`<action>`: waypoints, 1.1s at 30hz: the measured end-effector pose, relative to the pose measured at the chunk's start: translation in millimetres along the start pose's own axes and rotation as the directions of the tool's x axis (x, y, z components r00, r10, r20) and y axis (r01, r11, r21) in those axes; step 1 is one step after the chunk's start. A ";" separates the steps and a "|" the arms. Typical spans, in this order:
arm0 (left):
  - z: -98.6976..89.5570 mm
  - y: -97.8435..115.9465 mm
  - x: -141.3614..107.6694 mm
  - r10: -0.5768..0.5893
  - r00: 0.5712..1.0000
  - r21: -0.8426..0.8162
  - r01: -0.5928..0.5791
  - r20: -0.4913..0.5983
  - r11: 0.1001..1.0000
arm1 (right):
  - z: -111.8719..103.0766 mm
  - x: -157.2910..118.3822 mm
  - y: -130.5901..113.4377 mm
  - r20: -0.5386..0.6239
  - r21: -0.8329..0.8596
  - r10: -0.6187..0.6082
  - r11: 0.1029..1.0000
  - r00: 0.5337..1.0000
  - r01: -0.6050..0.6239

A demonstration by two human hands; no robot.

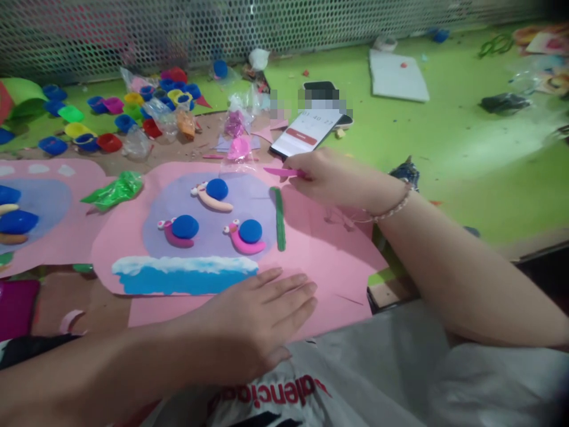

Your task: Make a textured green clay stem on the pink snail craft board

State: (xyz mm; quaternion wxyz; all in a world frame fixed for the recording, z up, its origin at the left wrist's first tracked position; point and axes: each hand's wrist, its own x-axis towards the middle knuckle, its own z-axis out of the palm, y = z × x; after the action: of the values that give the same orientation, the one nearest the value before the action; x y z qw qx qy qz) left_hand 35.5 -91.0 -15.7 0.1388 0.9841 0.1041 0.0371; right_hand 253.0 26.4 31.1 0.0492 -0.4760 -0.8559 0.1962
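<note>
My left hand (267, 311) lies flat on the lower edge of a pink paper sheet (329, 237), fingers stretched out. Closed around a pink plastic clay knife (281, 172) is my right hand (326, 172), over the sheet's upper edge. The knife points left, above a scored green clay strip (279, 219). On the sheet's lilac oval (153, 207) sit three clay snails with blue bottle-cap shells, among them a peach snail (213, 198) and a magenta snail (178, 231). Below them runs a blue clay band (178, 280) with a white top.
Just beyond my right hand, a phone (306, 130) shows a running timer. Colourful bottle caps (109, 142) and bagged clay are scattered at the upper left. Green bagged clay (118, 190) rests on the left sheets. A white board (398, 76) lies at the back, before a perforated metal panel (178, 35).
</note>
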 end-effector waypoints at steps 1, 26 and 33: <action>-0.6 -0.1 -0.4 0.003 1.000 0.010 -0.003 0.003 1.000 | 0.0 -0.3 -1.4 0.000 0.007 -0.001 1.000 1.000 0.001; 2.0 -1.3 -2.2 -0.002 0.999 0.039 0.001 0.039 0.999 | 21.0 11.0 4.4 -0.261 0.741 0.103 0.659 0.960 0.130; 6.6 -1.1 -2.2 0.008 1.000 0.011 -0.008 -0.009 1.000 | 26.3 16.6 0.1 -0.271 0.605 0.085 0.790 0.959 0.100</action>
State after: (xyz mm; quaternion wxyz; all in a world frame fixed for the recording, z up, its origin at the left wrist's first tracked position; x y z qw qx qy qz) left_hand 33.8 -92.2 -22.5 0.1328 0.9851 0.1009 0.0414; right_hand 236.9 32.7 5.2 0.3238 -0.4539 -0.7317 0.3922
